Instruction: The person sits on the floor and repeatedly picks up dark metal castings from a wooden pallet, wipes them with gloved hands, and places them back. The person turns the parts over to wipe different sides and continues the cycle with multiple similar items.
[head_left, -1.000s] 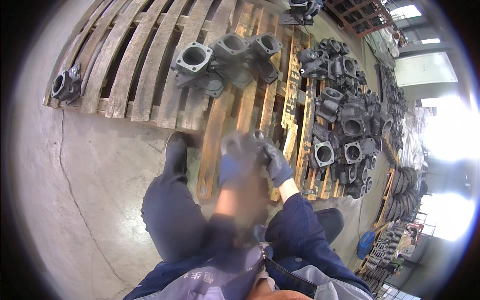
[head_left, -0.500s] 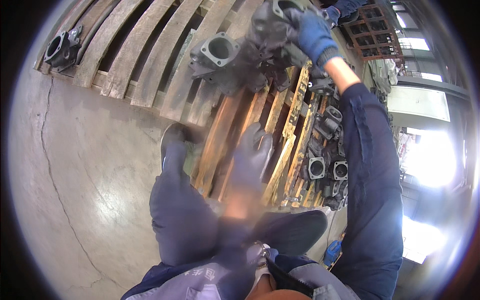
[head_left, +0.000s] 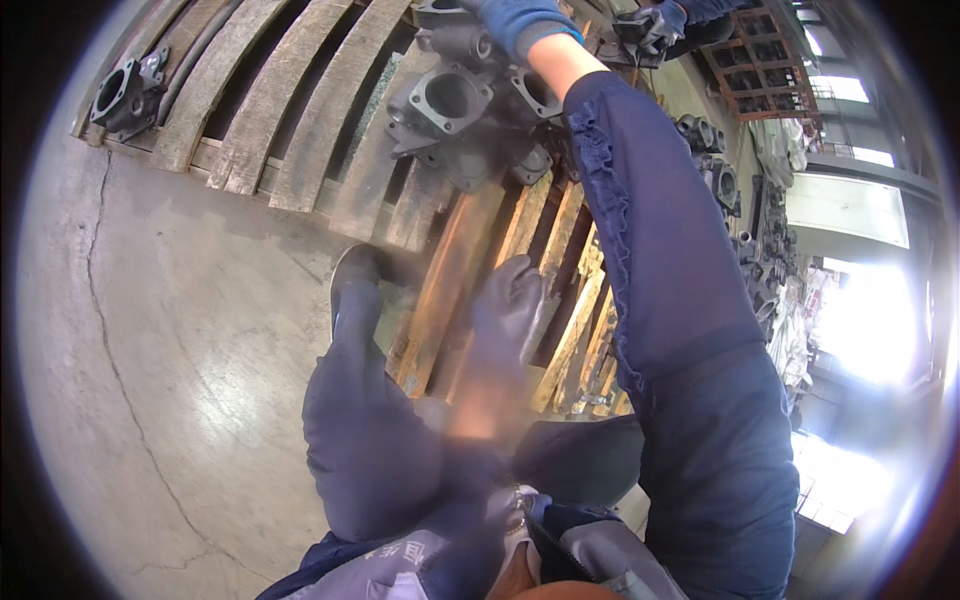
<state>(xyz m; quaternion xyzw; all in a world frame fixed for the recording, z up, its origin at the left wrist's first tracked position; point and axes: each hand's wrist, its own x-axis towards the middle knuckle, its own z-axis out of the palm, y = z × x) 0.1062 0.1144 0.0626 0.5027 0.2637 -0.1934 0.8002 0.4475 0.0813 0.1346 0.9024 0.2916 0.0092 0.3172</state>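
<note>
My right arm stretches far forward, and its blue-gloved hand [head_left: 522, 22] is cut off by the top edge. It rests against a dark grey metal casting [head_left: 462, 42] with a flanged opening, at the top of a group on the pallet. Its fingertips are out of view. Just nearer stands another casting [head_left: 450, 98] with a square flange and round bore; a third casting [head_left: 540, 92] shows partly beside my sleeve. Over the nearer slats hangs my left hand [head_left: 508, 305] in a dark grey glove, blurred, fingers loosely bent and holding nothing I can see.
Wooden pallets [head_left: 310, 110] with gaps between slats lie ahead; a lone casting [head_left: 128, 98] sits at the far left. Another person's gloved hand [head_left: 660, 28] touches a dark part at the top right. More castings [head_left: 725, 185] stand beyond my right arm. Cracked concrete floor [head_left: 200, 330] spreads left.
My right hand has swung left and farther forward, bringing the casting over to the group. My left hand has barely moved. The other person's hand shows more fully now.
</note>
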